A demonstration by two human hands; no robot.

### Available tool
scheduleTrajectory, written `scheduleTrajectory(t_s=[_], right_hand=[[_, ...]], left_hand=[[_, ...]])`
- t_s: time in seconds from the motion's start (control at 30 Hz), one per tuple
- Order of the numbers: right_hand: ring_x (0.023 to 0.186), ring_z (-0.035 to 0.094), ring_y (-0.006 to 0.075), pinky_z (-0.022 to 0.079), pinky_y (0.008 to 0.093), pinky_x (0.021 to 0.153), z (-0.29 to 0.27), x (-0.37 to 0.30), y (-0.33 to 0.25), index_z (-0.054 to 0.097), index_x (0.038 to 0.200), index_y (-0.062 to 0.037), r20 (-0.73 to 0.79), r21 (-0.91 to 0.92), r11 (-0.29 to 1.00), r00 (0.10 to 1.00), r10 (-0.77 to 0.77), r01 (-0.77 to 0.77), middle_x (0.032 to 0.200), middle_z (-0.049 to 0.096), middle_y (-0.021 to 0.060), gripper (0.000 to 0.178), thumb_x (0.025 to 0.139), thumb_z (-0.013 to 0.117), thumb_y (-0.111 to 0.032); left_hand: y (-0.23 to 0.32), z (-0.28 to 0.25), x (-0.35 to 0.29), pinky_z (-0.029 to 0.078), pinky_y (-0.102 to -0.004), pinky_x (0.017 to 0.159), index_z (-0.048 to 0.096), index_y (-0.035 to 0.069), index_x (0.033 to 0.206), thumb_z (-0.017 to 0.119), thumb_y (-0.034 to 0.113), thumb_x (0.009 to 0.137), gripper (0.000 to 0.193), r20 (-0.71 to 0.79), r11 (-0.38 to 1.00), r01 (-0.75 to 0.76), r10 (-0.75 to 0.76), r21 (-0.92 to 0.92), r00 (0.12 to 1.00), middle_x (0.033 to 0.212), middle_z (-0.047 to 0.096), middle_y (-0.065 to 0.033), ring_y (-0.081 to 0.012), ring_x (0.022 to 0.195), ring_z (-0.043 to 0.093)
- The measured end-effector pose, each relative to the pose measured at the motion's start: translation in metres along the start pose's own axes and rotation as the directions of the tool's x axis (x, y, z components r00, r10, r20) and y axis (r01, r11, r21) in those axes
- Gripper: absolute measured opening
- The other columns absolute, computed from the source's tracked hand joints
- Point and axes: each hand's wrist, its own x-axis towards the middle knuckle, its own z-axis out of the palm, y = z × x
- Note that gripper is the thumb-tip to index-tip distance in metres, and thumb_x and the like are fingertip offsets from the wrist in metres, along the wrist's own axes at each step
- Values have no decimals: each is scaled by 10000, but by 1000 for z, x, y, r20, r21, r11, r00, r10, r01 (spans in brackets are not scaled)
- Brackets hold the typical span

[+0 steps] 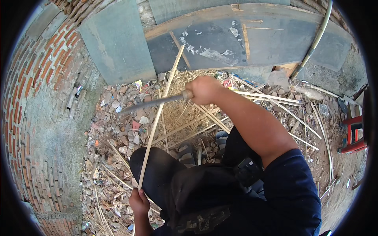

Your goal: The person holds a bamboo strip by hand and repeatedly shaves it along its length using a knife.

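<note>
My right hand (206, 90) is closed round the wooden handle of a long machete (151, 104), whose blade points left. The blade crosses a pale split bamboo strip (159, 112) about midway along; whether it touches the strip I cannot tell. Down at the lower left, my left hand (139, 201) grips the near end of that strip. The strip slants up and away, passing over my bent left knee (145, 167), and its far end stands out in front of the grey panels. Below the blade lies a heap of thin straw-coloured shavings (177, 118).
Broken brick and stone rubble (122, 133) covers the ground. More bamboo strips (283, 108) lie scattered to the right. A brick wall (43, 129) rises at left, with grey panels (118, 43) across the far side. A red stool (352, 135) and a leaning pole (315, 43) stand at right.
</note>
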Motion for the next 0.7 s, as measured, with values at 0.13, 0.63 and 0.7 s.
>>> scheduleTrajectory(t_s=[0.13, 0.63, 0.7], right_hand=[[1003, 704, 313, 577, 465, 857, 16, 8, 31, 696, 1059, -85, -116, 57, 984, 978, 176, -170, 1029, 724, 130, 261, 817, 637, -164], [998, 705, 331, 570, 467, 880, 13, 4, 40, 695, 1059, -90, -105, 91, 979, 976, 192, -183, 1006, 726, 159, 247, 843, 611, -173], [1013, 698, 352, 557, 471, 907, 19, 7, 54, 691, 1057, -69, -173, 114, 968, 955, 240, -223, 1050, 727, 177, 266, 831, 597, -173]], left_hand=[[3, 0, -1, 417, -555, 526, 515, 29, 814, 542, 256, 1012, 303, -38, 998, -24, 26, 51, 999, 653, 594, -234, -485, 609, 602], [-8, 3, 0, 425, -557, 521, 523, 34, 821, 576, 237, 988, 268, -29, 998, -42, 44, 51, 999, 640, 595, -224, -476, 593, 599], [-14, 2, 1, 438, -557, 526, 530, 35, 836, 577, 254, 989, 271, -20, 996, -37, 38, 76, 999, 639, 598, -221, -473, 594, 602]])
